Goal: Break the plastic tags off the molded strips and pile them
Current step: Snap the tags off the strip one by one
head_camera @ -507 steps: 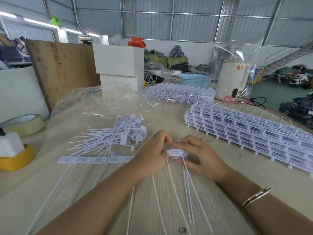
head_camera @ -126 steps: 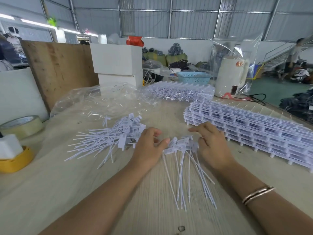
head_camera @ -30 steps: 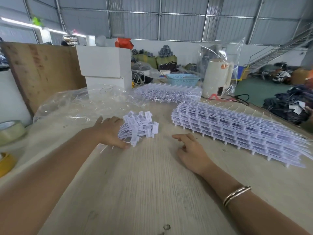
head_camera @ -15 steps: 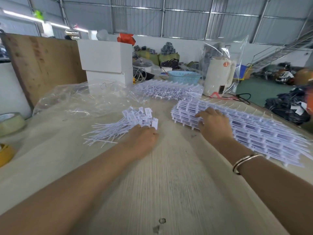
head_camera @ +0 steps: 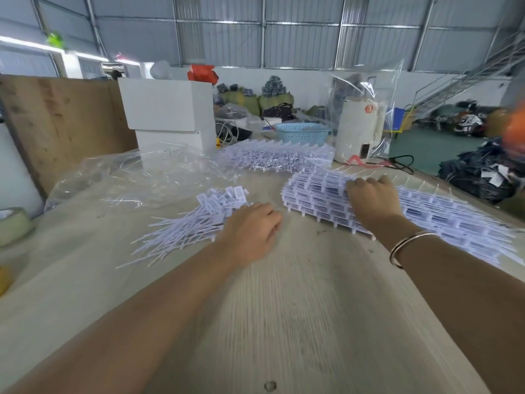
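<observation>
White strip stack (head_camera: 326,200) edge — right hand (head_camera: 372,199) resting on it.

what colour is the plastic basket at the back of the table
Light blue, with a perforated lattice wall; the basket shows in the head view.

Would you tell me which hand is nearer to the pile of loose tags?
Left. The left hand lies against the pile; the right hand rests on the stacked strips, farther right.
</observation>
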